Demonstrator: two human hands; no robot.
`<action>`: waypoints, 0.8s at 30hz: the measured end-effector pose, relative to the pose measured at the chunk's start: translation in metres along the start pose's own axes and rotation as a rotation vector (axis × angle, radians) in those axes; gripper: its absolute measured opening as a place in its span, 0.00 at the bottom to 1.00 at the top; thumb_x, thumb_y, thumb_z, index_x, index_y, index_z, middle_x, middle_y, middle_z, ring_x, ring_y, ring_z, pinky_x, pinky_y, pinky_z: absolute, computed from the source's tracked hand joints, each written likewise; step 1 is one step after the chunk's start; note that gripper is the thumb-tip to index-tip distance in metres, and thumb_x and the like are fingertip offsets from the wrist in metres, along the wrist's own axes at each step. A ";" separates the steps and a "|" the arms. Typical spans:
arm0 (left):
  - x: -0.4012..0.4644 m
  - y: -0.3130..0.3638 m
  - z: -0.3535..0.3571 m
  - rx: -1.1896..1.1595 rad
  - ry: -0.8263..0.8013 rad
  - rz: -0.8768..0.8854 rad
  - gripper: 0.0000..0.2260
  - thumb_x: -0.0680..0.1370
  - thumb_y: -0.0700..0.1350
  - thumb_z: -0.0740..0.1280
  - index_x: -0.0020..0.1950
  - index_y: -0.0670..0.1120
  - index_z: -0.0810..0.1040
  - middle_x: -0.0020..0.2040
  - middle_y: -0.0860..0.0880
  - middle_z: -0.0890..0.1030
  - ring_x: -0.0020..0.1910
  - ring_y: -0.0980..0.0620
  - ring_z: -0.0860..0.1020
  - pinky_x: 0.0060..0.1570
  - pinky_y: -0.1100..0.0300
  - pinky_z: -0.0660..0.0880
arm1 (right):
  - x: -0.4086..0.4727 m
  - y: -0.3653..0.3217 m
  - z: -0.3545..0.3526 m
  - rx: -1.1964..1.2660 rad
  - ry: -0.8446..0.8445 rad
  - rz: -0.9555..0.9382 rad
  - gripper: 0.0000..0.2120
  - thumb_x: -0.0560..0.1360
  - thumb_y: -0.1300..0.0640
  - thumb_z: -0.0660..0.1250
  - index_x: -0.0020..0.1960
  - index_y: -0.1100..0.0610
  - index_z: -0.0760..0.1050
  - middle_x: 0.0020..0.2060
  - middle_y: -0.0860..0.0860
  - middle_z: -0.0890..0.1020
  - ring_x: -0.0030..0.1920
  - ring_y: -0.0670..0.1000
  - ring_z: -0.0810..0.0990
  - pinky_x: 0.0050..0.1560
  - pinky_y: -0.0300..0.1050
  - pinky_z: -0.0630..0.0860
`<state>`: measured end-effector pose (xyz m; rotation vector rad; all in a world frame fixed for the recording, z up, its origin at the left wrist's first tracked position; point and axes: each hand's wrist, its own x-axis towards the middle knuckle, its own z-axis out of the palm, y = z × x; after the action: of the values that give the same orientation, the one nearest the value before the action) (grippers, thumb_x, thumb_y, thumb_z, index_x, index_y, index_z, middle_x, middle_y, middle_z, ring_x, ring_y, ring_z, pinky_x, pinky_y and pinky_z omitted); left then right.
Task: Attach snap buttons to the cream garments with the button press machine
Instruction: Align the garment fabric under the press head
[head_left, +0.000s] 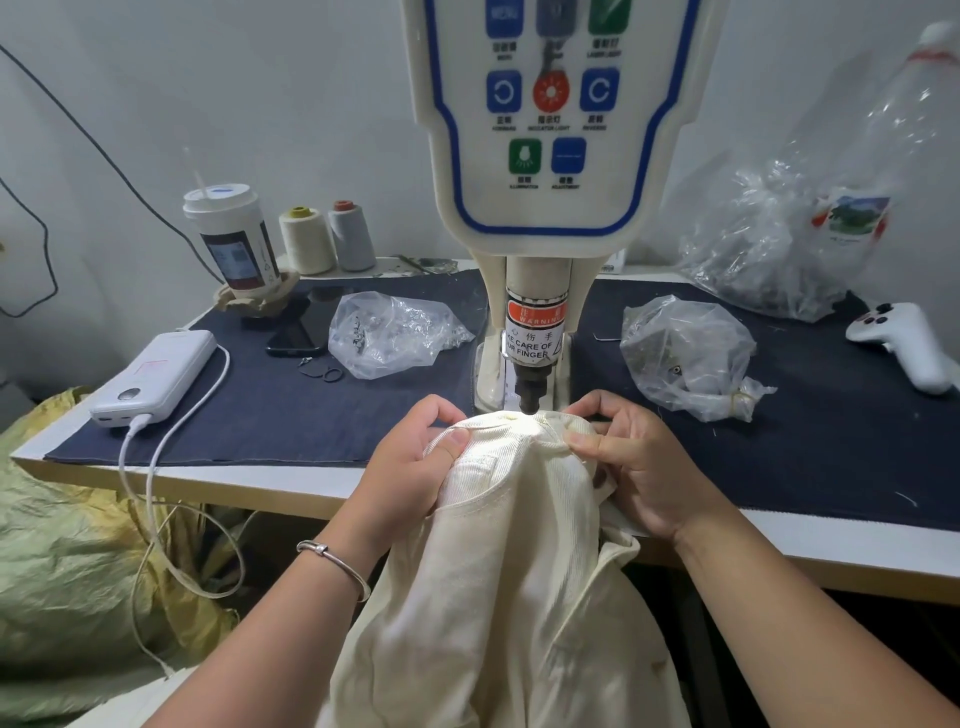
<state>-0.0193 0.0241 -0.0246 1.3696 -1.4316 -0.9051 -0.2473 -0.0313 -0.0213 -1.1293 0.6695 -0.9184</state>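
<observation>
From my seat, far left, a sack (67, 519) slumps beside the table (208, 475), and a power bank (156, 376) with its cable lies on the dark cloth, a cup (231, 236) and two spools (327, 239) behind it. A phone (301, 327) and a bag (395, 332) of what look like snap parts sit just left of the press (535, 208).

My left hand (415, 462) is grasping the garment (498, 545), thumb on top and fingers curled under the ribbed edge. That cream cloth is draped up from below the table edge, its top fold lit and lying right beneath the punch (531, 392), which stands raised, close over the fabric. My right hand (634, 462) pinches the same edge from the other side, thumb pressed on the cloth just beside the punch.

I judge this as the positioning step: I'm stretching the edge flat over the lower die, which is hidden under the cloth, so I can't tell whether a snap is loaded there. The next move calls for the mark centred under the punch, the cloth taut and unwrinkled, and both thumbs drawn clear before firing; the warning label (535, 332) means it.

To the right lie a second bag (685, 353), a bigger heap of plastic (779, 239) and a white controller (904, 338).
</observation>
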 end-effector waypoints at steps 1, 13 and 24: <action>-0.001 0.000 0.000 -0.006 -0.003 0.004 0.06 0.77 0.52 0.63 0.46 0.51 0.75 0.36 0.43 0.75 0.35 0.49 0.70 0.39 0.54 0.68 | -0.001 0.000 0.000 -0.001 0.002 -0.001 0.11 0.67 0.64 0.71 0.49 0.61 0.75 0.35 0.59 0.80 0.33 0.55 0.76 0.34 0.46 0.70; -0.001 -0.002 0.002 0.025 0.037 0.009 0.06 0.84 0.45 0.63 0.47 0.50 0.75 0.34 0.49 0.75 0.32 0.53 0.69 0.36 0.56 0.66 | -0.006 -0.009 0.009 -0.026 0.051 0.003 0.11 0.66 0.63 0.71 0.47 0.60 0.75 0.34 0.58 0.79 0.34 0.55 0.74 0.36 0.48 0.65; -0.013 0.025 0.002 -0.141 0.015 0.036 0.06 0.76 0.51 0.66 0.44 0.49 0.77 0.35 0.43 0.80 0.35 0.49 0.76 0.36 0.55 0.70 | -0.031 -0.040 0.022 -0.219 0.117 0.010 0.07 0.71 0.68 0.69 0.45 0.58 0.77 0.33 0.51 0.78 0.29 0.47 0.74 0.24 0.40 0.64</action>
<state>-0.0293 0.0395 -0.0029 1.2392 -1.3504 -0.9516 -0.2547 0.0002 0.0235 -1.2710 0.8870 -0.9240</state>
